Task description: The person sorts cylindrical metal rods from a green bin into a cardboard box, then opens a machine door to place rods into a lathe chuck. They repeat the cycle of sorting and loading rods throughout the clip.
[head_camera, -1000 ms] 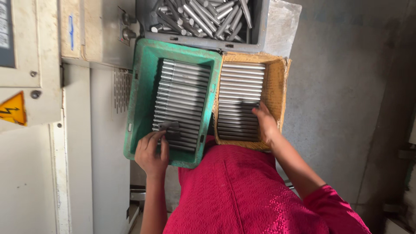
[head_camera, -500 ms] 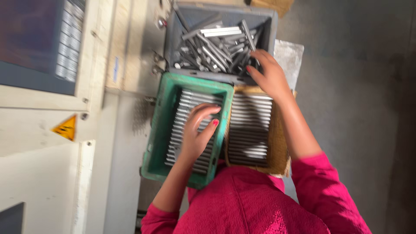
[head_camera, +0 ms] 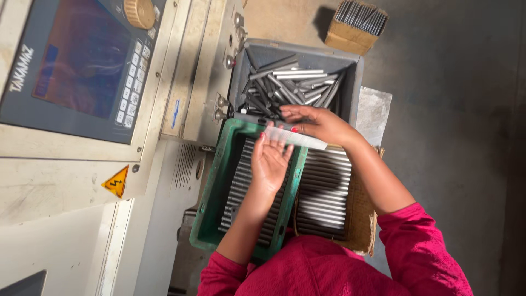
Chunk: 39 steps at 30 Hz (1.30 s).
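Note:
My right hand grips a shiny metal rod, held crosswise above the far end of a green plastic tray. My left hand hovers palm up over that tray with its fingers spread, and its fingertips meet the rod. Neat rows of grey rods fill the green tray. To its right a brown cardboard tray holds more rows of rods. Just beyond both hands, a grey bin contains several loose rods lying crisscross.
On the left is a beige machine with a control panel, a round knob and a yellow triangular warning sticker. A small cardboard box of rods stands on the concrete floor farther off. My red sleeves fill the bottom edge.
My right hand has drawn back from the grey bin with a rod in it. My left hand has lifted off the green tray's rods and turned palm up to meet the rod.

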Available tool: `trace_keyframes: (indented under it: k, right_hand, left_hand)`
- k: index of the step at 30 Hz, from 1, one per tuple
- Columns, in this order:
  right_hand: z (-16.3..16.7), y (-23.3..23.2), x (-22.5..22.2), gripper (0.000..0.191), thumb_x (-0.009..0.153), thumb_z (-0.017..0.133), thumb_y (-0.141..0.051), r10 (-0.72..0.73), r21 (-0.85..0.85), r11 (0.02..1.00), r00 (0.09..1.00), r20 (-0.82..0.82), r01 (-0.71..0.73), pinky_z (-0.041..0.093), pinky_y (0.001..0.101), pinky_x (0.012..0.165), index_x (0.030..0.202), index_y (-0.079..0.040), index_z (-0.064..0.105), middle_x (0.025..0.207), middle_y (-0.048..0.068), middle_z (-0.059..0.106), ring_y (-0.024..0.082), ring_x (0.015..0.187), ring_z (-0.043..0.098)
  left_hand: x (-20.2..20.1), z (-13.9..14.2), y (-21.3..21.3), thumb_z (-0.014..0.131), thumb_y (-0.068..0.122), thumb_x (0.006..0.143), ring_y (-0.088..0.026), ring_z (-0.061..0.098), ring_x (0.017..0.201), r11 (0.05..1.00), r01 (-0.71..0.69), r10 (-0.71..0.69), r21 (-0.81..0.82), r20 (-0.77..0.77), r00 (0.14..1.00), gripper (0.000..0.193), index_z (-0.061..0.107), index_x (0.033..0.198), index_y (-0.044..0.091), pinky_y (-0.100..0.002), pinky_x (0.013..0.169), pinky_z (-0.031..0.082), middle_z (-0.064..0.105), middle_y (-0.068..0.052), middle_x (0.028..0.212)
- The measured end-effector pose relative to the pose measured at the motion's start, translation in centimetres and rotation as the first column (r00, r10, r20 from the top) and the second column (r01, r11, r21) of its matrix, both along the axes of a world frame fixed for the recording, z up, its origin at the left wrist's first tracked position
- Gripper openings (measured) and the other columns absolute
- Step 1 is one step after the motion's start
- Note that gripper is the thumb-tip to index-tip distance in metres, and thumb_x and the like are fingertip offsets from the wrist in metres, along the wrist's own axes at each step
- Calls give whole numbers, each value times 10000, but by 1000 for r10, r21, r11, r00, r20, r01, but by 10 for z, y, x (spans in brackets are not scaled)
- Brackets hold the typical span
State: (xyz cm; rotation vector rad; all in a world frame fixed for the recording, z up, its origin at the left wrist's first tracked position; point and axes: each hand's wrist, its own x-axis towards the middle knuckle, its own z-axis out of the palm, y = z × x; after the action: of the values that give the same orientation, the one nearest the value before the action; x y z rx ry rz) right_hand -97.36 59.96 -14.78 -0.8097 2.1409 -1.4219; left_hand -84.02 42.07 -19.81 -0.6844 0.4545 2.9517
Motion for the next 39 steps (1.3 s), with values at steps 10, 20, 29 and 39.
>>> trace_keyframes:
  k: [10, 20, 29, 39]
  right_hand:
    - [-56, 4, -100, 320, 950, 612, -60, 84, 550, 653, 672, -736, 521, 524, 447, 934, 1262, -109, 665, 1188, 142, 689, 333, 1102, 666]
    - [-21, -32, -102, 274, 925, 672, -204, 79, 392, 819, 593, -801, 419, 473, 446, 932, 1183, -118, 709, 1057, 128, 719, 332, 1053, 659]
    - [-50, -39, -114, 301, 873, 583, -60, 264, 666, 562, 656, -707, 491, 527, 456, 910, 1169, -30, 625, 1165, 192, 694, 361, 1071, 668]
    - [14, -11, -84, 330, 868, 653, -203, 300, 809, 414, 776, -554, 418, 580, 483, 756, 1183, -110, 620, 950, 183, 750, 371, 871, 737]
  left_hand:
    - [22, -45, -5, 657, 242, 1026, -64, 508, 589, 956, -95, 77, 277, 77, 994, 151, 683, 1132, 138, -223, 567, 427, 524, 49, 696]
    - [31, -8, -36, 581, 180, 997, -158, 677, 767, 902, -75, 173, 425, -199, 965, 298, 678, 1265, 268, -333, 779, 580, 697, -1, 837]
    - [38, 4, -39, 635, 161, 945, -149, 642, 760, 915, -142, 215, 377, -159, 964, 253, 699, 1171, 254, -330, 756, 547, 632, 19, 787]
    - [36, 11, -39, 661, 154, 910, -143, 595, 717, 919, -194, 244, 342, -109, 964, 182, 677, 1078, 222, -319, 734, 534, 588, 16, 759]
